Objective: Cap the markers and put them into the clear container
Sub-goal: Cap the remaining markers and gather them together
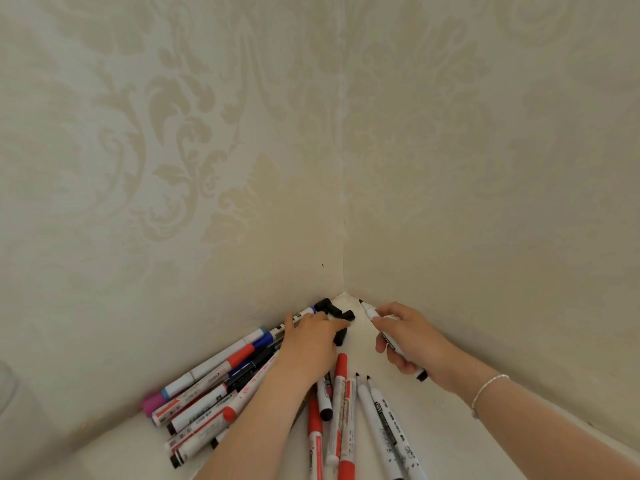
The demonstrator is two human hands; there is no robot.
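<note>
While the right hand curls its fingers round an uncapped black marker, tip pointing into the far corner, the left hand lies palm-down over the loose black caps; whether its fingertips pinch one is hidden. Its forearm covers part of the marker pile at near left, and more markers run off the bottom edge. A blurred clear shape at the left edge cannot be identified. Everything rests on a white tabletop set into a corner of damask-patterned cream wallpaper. A bracelet circles the right wrist.
</note>
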